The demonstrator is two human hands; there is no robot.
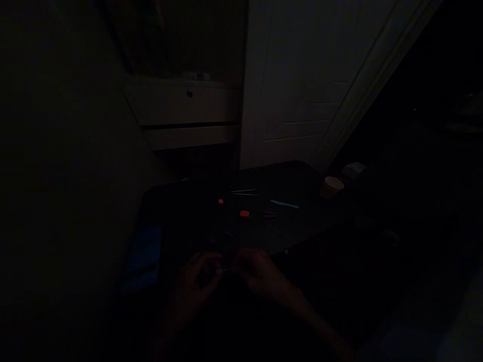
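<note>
The view is very dark. My left hand (196,279) is closed, its fingers curled round something small and dark that I cannot make out. Close beside it, my right hand (260,274) is pinched on a thin pale tool (222,271), whose light tip reaches toward the left fingers. Beyond the hands on the dark table (256,234) lie an orange block (244,214), a small orange ball (221,201) and a purple ridged block (269,214). Small dark lumps (228,234) sit just past my fingers.
Two thin pale sticks (244,194) and a light blue plastic knife (284,204) lie farther back. A cup (332,186) stands at the right, near a pale box (353,170). A blue flat thing (143,256) is at the left. Behind the table are a drawer (211,105) and a pale panel (287,90).
</note>
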